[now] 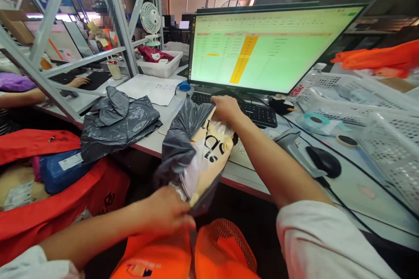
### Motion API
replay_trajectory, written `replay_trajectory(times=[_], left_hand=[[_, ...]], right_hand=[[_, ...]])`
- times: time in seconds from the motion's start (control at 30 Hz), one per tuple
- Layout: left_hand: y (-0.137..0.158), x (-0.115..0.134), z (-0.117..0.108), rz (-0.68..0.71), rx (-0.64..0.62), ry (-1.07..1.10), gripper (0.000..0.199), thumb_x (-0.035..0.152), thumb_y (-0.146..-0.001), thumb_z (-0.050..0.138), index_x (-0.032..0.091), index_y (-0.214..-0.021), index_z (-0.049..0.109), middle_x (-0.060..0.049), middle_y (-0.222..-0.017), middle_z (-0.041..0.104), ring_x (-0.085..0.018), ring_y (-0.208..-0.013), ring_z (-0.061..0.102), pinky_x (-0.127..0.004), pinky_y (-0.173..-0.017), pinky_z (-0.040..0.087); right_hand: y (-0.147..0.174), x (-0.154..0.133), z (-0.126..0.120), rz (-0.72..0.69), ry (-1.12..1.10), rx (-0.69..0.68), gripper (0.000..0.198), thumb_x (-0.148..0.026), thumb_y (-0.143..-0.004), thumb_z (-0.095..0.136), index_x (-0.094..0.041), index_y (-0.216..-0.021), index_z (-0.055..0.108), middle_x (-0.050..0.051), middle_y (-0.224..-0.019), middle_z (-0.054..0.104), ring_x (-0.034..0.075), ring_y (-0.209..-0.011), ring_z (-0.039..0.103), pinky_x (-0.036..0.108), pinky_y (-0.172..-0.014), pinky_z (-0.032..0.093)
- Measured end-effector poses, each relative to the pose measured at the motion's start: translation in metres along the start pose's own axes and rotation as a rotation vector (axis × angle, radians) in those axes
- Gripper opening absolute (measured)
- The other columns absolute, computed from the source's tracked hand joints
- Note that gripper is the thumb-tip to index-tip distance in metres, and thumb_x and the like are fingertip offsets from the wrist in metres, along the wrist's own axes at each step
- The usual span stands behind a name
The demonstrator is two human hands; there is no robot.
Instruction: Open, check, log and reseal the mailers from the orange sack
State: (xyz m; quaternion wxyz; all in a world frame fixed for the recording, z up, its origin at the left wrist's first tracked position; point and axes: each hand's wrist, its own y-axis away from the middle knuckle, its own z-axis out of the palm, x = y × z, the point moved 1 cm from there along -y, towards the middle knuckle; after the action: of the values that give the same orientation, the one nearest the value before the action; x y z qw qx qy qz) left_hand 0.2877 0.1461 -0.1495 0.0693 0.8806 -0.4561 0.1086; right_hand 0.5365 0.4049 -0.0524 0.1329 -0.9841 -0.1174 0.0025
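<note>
Between my two hands is a clear plastic package [209, 148] with cream-coloured contents and black lettering, partly inside a grey plastic mailing bag [178, 139]. My right hand [226, 108] grips the far upper end of the package, near the keyboard. Down at the near end, my left hand [168, 209] is closed on the edge of the grey bag; its fingertips are slightly blurred. Another grey plastic bag [126, 124] lies crumpled on the table to the left.
A monitor [268, 48] and keyboard [258, 113] stand ahead. To the right are a barcode scanner [299, 152], a mouse [324, 161] and white baskets [389, 139]. A red sack [108, 187] holds parcels at lower left. Beyond the metal frame [114, 17], a co-worker's hand [78, 82] rests by a desk.
</note>
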Motion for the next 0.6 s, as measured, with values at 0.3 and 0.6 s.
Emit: replay_trajectory(times=[0.3, 0.6], left_hand=[[-0.061, -0.023, -0.072, -0.024, 0.17, -0.265, 0.018, 0.018, -0.1, 0.054, 0.014, -0.113, 0.066, -0.012, -0.111, 0.07, -0.025, -0.106, 0.066, -0.035, -0.092, 0.052], [-0.211, -0.036, -0.05, 0.261, -0.12, -0.303, 0.072, 0.038, -0.072, 0.085, 0.01, -0.133, 0.061, -0.022, -0.142, 0.062, -0.037, -0.135, 0.055, -0.047, -0.115, 0.041]], right_hand=[[0.048, -0.01, 0.017, -0.113, -0.247, -0.182, 0.044, -0.031, -0.084, 0.068, -0.018, -0.126, 0.072, 0.012, -0.118, 0.076, 0.025, -0.102, 0.071, 0.028, -0.085, 0.052], [0.12, 0.033, 0.045, 0.023, -0.605, -0.003, 0.052, -0.022, -0.082, 0.062, -0.014, -0.134, 0.066, 0.016, -0.137, 0.068, 0.029, -0.125, 0.064, 0.045, -0.111, 0.047]])
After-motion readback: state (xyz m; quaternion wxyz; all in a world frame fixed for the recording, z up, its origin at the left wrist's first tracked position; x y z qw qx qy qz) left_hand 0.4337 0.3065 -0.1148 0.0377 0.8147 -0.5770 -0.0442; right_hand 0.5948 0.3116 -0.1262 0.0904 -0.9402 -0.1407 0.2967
